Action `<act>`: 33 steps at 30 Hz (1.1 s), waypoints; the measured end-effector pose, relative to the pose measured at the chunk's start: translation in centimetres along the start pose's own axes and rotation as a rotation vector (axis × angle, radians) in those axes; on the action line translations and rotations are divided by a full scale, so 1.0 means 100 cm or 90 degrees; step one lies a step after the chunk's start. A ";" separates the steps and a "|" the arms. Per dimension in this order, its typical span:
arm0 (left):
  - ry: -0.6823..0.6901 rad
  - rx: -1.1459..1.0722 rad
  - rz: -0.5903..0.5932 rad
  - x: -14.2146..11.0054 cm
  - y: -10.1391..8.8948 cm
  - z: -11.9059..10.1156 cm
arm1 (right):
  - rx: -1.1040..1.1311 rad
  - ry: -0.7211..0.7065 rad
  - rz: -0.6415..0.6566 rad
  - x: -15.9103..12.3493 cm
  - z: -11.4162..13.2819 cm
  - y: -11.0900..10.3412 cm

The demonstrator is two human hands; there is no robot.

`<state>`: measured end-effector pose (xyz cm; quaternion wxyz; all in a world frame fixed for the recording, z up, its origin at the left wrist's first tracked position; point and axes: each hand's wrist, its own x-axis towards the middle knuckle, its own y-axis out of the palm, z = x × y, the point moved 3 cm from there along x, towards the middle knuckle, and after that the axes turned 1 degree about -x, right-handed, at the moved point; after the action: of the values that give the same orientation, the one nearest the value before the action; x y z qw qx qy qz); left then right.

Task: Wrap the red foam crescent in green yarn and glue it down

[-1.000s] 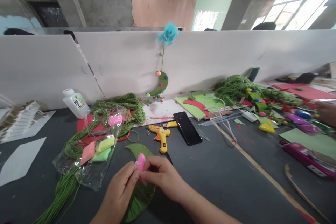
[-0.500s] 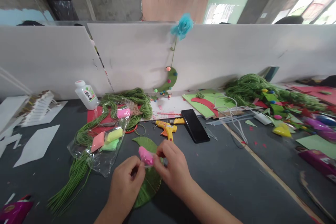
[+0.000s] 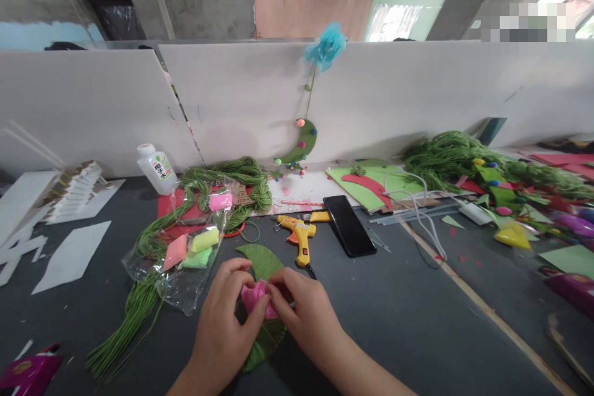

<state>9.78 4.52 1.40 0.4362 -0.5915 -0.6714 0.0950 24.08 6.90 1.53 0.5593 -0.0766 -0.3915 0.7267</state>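
Note:
A pink packet of soft modelling clay (image 3: 254,297) is pinched between my two hands, its plastic wrapper crumpled. My left hand (image 3: 223,318) curls around its left side, with the thumb on the near edge. From the right, my right hand (image 3: 304,303) grips it with thumb and fingertips. Beneath both hands lies a green crescent shape (image 3: 263,260) wrapped in cord, partly covered by them. To the left, a clear plastic bag (image 3: 183,297) carries a yellow packet (image 3: 205,239), a coral packet (image 3: 175,252), and green and pink ones.
Beyond my hands lie a yellow glue gun (image 3: 299,236) and a black phone (image 3: 349,226). Green cord (image 3: 139,315) spreads at left near a white bottle (image 3: 158,170). A pompom-dotted crescent (image 3: 307,139) with a blue flower (image 3: 327,46) stands against the white partition (image 3: 394,99).
The pink packet has come lower and nearer to me over the crescent. My left hand has wrapped further around it, and the fingers of both hands have drawn closer together.

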 end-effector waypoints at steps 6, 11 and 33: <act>0.055 0.091 -0.020 -0.002 -0.001 -0.005 | -0.146 -0.149 -0.008 -0.004 0.010 0.004; 0.142 0.104 0.047 -0.004 0.001 -0.005 | -0.145 -0.148 0.004 -0.004 0.012 0.007; 0.220 0.115 0.104 -0.003 0.004 -0.005 | -0.208 -0.228 0.125 -0.002 0.015 -0.002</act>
<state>10.37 4.18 1.35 0.5873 -0.6099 -0.5249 0.0869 23.45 6.01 2.58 0.3884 -0.0738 -0.5870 0.7065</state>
